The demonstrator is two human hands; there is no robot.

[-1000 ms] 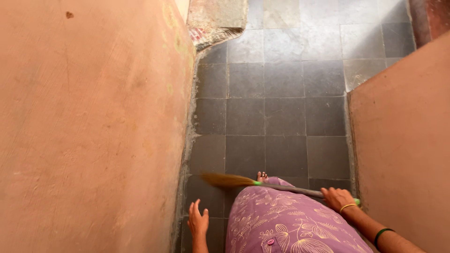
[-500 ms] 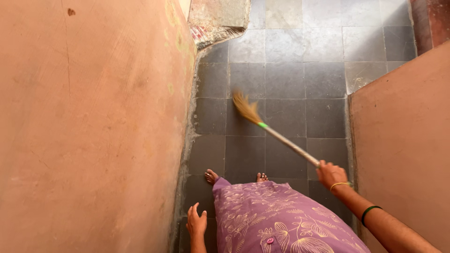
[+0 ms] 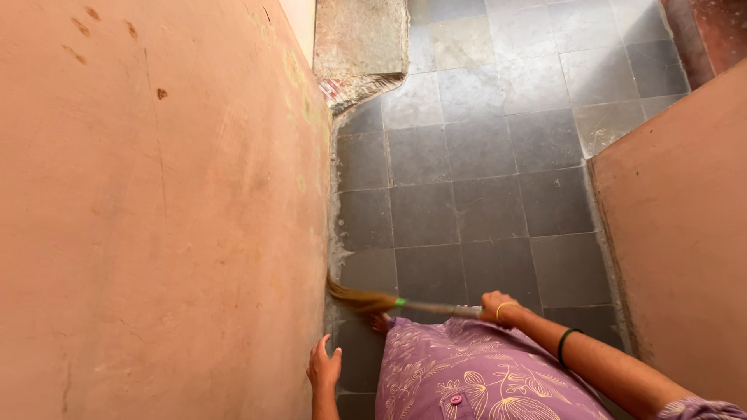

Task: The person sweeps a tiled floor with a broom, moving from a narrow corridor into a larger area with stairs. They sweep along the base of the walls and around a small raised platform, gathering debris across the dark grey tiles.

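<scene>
My right hand is closed around the handle of a broom, though my knuckles and the yellow bangle cover the spot where fingers meet the stick, and the far end of the handle is hidden behind that hand. The broom lies almost level just above my purple patterned dress, its straw-coloured bristles blurred and reaching left until they touch the foot of the left wall. A green band marks where bristles join the pale stick. Below the broom one bare foot peeks out, mostly covered by the dress; the other foot I cannot see.

My left hand hangs low beside the left wall, fingers spread and loose, holding nothing; the wrist is cut off by the bottom edge. A green bangle sits further up my right forearm.

I stand in a narrow passage: orange-plastered walls press in on both sides, the right wall ending in a corner ahead. The dark grey tiled floor runs forward and grows paler farther on. A worn stone slab lies at the far end of the left wall, its upper part cut by the frame.
</scene>
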